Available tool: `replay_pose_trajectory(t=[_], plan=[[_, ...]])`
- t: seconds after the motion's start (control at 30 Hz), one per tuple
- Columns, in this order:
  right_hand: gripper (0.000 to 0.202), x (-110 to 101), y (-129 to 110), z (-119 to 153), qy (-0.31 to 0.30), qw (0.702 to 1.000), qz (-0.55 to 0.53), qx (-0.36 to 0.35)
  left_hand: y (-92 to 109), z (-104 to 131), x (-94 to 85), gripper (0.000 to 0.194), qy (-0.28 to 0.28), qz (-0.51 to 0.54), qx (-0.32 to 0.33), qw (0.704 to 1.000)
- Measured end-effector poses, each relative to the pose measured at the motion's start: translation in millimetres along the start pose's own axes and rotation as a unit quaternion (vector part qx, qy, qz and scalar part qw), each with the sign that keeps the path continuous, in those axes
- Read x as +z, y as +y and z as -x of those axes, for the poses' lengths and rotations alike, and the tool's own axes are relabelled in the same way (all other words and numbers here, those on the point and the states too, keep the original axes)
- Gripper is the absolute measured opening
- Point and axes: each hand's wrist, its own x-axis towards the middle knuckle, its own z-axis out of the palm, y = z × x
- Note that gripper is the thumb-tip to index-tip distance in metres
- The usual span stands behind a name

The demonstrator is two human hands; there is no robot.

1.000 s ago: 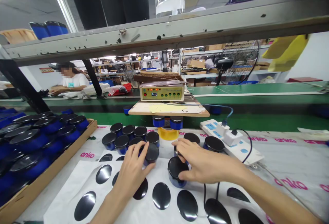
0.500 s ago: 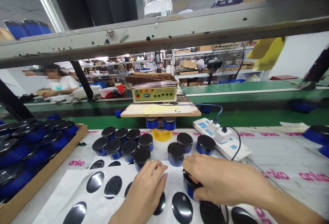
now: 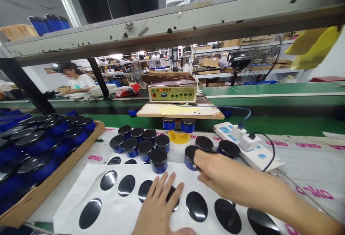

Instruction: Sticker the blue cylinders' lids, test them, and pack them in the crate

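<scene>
My left hand [image 3: 161, 206] lies with spread fingers on a white sheet [image 3: 72, 195] bearing glossy black oval stickers [image 3: 196, 206]. Its fingertips reach just below a blue jar with a black lid [image 3: 159, 160]. My right hand [image 3: 215, 172] is closed, its curled fingers beside another blue jar [image 3: 190, 158]. Whatever lies inside or behind that grip is hidden. Two more jars, one behind [image 3: 204, 144] and one to the right [image 3: 229, 149], stand close by. A thin dark piece, too blurred to name, shows below my right forearm.
Several jars [image 3: 130, 147] stand grouped at centre left. A cardboard tray [image 3: 54, 182] full of jars is on the left. A white power strip [image 3: 258, 156] with plugs lies right. Behind are yellow tape [image 3: 179, 138], a control box [image 3: 172, 95] and a green conveyor [image 3: 269, 120]. A person [image 3: 79, 80] sits far left.
My left hand has flattened and spread on the sheet. My right hand has moved up and away from me, to the standing jars; the jar it held is out of sight. The view has shifted.
</scene>
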Motion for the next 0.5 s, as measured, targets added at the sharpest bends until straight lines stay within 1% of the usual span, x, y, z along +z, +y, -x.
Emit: replay_pose_trajectory(t=[0.1, 0.13, 0.2, 0.3, 0.4, 0.5], plan=[[0.021, 21, -18, -5, -0.055, 0.996, -0.018, -0.062, 6, -1, -9.0, 0.083, -0.024, 0.029, -0.036, 0.999], [0.025, 26, -23, -8, -0.064, 0.995, -0.026, -0.072, 7, -1, -12.8, 0.081, -0.030, 0.041, -0.050, 0.997], [0.030, 35, -30, -13, -0.080, 0.993, -0.056, -0.066, 5, 2, -19.7, 0.072, -0.030, 0.064, -0.086, 0.994], [0.041, 42, -32, -23, -0.112, 0.985, -0.131, -0.022, -13, 14, -26.2, 0.060, 0.000, 0.066, -0.147, 0.987], [0.050, 52, -25, -31, -0.127, 0.974, -0.189, 0.000, -39, 29, -30.0, 0.060, 0.028, 0.030, -0.200, 0.979], [0.051, 61, -19, -38, -0.119, 0.973, -0.200, -0.005, -54, 38, -32.9, 0.063, 0.022, 0.016, -0.220, 0.975]])
